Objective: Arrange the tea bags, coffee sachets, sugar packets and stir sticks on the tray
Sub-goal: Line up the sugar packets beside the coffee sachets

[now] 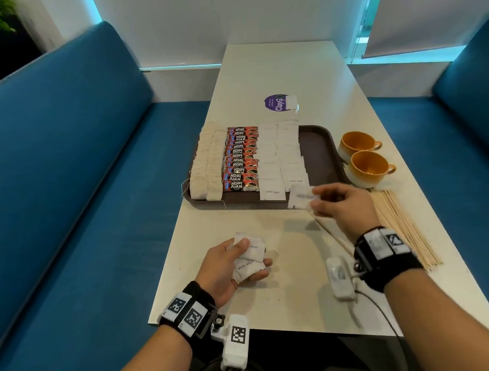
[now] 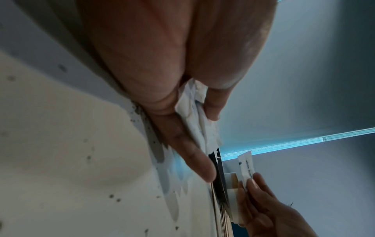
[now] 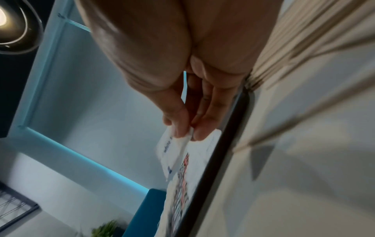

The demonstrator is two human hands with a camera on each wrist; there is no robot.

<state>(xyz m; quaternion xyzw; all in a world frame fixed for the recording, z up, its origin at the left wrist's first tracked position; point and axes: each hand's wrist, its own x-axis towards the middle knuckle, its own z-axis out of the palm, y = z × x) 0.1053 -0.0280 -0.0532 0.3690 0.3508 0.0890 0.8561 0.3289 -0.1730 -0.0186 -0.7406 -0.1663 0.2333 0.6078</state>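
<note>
**Sugar in both hands, tray nearly filled**

Our right hand (image 1: 339, 206) pinches one flat white paper sugar packet (image 1: 299, 199) over the near edge of the brown tray (image 1: 321, 146). Our left hand (image 1: 229, 268) curls round a crumpled bunch of packets (image 1: 248, 259) above the smooth white table (image 1: 277, 309). On the tray lie rows of tea bags (image 1: 206, 165), glossy coffee sachets (image 1: 239, 162) and sugar. Wooden sticks (image 1: 400, 225) lie beside two cups (image 1: 363, 157). Blue benches (image 1: 58, 172) flank us.

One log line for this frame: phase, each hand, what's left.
phase: placing sugar | right hand: pinches sugar packet over tray | left hand: holds spare packets | left: stir sticks
</note>
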